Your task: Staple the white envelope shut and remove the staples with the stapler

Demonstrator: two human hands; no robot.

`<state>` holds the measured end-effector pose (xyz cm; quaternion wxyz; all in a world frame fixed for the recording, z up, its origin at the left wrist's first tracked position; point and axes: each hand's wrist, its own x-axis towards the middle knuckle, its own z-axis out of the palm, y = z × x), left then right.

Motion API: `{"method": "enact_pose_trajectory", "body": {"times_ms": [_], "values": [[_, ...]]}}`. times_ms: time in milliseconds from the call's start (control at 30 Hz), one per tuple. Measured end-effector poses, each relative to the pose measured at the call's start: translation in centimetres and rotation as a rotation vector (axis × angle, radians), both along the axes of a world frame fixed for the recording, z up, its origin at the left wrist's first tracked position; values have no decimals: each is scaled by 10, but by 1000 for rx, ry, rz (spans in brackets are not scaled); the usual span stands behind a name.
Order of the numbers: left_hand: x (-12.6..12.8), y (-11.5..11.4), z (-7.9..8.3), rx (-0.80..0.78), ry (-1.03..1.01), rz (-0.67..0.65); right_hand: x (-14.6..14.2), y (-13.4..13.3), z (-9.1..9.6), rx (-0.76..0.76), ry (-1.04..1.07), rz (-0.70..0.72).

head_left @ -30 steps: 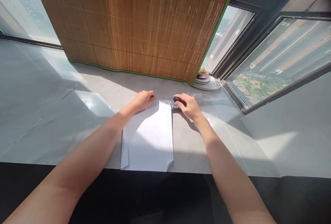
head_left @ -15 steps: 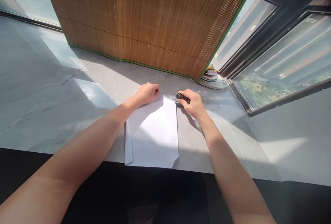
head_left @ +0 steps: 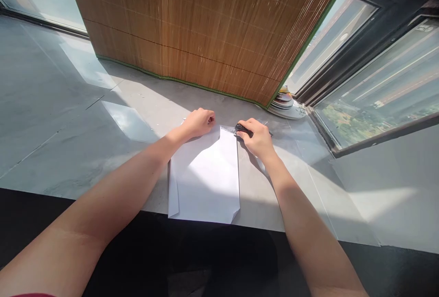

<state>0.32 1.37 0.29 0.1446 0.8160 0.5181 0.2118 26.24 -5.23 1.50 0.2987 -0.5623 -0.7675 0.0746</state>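
Note:
A folded stack of white paper (head_left: 206, 178) lies on the grey stone sill (head_left: 68, 141), its near end at the sill's front edge. My left hand (head_left: 199, 122) rests as a closed fist on the paper's far left corner. My right hand (head_left: 256, 139) is closed round a small black stapler (head_left: 242, 129) at the paper's far right corner; most of the stapler is hidden under the fingers.
A brown bamboo blind (head_left: 206, 27) with green edging hangs down to the sill behind the paper. A small pile of round plates (head_left: 284, 103) sits at the blind's right end. Windows (head_left: 380, 82) run along the right.
Both hands and the paper hold their places; only the camera has shifted slightly, so the scene sits a little lower and to the right.

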Motion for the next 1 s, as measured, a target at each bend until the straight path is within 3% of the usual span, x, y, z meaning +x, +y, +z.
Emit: {"method": "enact_pose_trajectory", "body": {"times_ms": [233,700,1000], "values": [[1,0,2,-2,2,-2,2,2,1,3,62,36],[0,-3,4,-14,-31,-7,-1,3,1,-58,-34,18],[0,-2,4,-6,-23,0,-12,-1,-4,-12,-281,28]]}}
